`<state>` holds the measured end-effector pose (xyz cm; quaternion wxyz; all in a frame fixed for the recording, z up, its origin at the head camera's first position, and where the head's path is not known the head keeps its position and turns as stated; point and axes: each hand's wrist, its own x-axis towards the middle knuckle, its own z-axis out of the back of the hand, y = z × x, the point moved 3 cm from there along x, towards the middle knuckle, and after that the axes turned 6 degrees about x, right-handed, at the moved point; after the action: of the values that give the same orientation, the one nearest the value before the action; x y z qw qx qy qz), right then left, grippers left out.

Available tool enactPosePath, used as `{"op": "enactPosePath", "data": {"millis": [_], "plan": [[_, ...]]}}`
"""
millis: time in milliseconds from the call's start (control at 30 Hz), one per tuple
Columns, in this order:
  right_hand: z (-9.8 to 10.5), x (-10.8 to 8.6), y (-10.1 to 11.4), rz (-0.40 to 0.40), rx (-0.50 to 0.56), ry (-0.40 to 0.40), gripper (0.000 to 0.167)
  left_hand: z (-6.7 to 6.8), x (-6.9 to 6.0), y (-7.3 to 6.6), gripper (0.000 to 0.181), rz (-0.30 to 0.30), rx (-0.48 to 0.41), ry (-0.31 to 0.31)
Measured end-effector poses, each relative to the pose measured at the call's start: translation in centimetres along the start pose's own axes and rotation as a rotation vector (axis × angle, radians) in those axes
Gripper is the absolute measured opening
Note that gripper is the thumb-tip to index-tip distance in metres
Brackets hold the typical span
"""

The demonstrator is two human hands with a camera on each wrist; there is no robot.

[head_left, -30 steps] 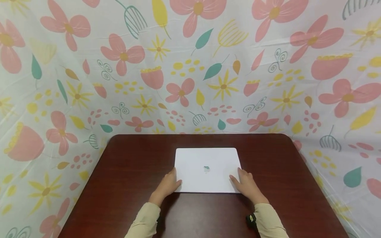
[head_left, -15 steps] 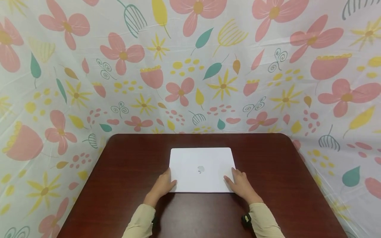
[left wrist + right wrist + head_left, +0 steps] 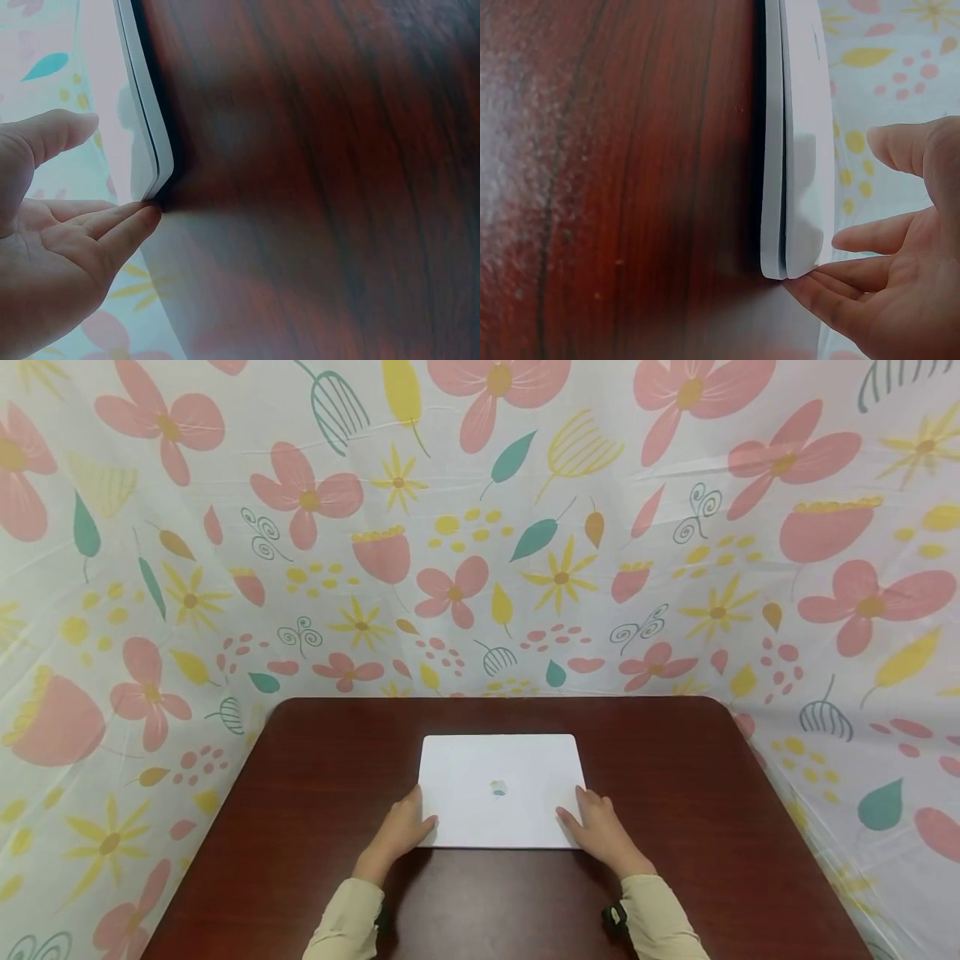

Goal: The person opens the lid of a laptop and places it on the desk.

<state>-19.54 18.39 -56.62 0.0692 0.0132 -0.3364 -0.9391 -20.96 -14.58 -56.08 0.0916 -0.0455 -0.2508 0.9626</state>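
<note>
A closed silver laptop (image 3: 465, 818) with a logo on its lid lies flat on the table, its long side facing me. My left hand (image 3: 396, 831) is at its left side and my right hand (image 3: 602, 833) at its right. In the left wrist view, nearly straight fingers touch the laptop's (image 3: 154, 120) side edge, with the thumb raised above the lid. The right wrist view shows the right fingertips against the opposite side of the laptop (image 3: 806, 180), the thumb likewise held off the lid. A thin dark gap runs between lid and base.
The dark red-brown wooden table (image 3: 337, 752) has rounded far corners. Behind it and along both sides hangs a white floral cloth (image 3: 465, 677). A dark band (image 3: 615, 917) shows at the right wrist, below the beige sleeve (image 3: 660, 914).
Both hands and the laptop between them have shifted left across the table, more in the first half second than in the second. The hands keep their places at its sides.
</note>
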Motion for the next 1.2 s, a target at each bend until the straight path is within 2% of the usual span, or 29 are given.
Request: {"op": "enactPosePath", "data": {"millis": [300,467,667,767,1067,1200], "plan": [[-0.4,-0.2,0.2,-0.001,-0.004,0.006,0.068,0.0,-0.1,0.5,0.069,0.025,0.010,0.011],[-0.4,-0.3,-0.2,0.017,-0.016,0.010,0.065,0.1,-0.1,0.8,0.069,0.014,0.012,0.013],[-0.1,-0.4,-0.7,0.054,-0.053,0.023,0.061,0.0,-0.4,1.4,0.071,0.038,-0.075,0.033],[0.1,-0.6,-0.9,0.081,-0.066,0.029,0.061,0.0,-0.5,1.6,0.072,0.039,-0.110,0.042],[0.3,-1.5,-1.3,0.218,-0.121,0.011,0.059,0.2,-1.1,2.0,0.076,-0.043,-0.098,0.048],[0.4,-2.0,-1.4,0.273,-0.133,0.037,0.063,0.2,-1.3,2.1,0.083,-0.028,-0.090,0.073]]}}
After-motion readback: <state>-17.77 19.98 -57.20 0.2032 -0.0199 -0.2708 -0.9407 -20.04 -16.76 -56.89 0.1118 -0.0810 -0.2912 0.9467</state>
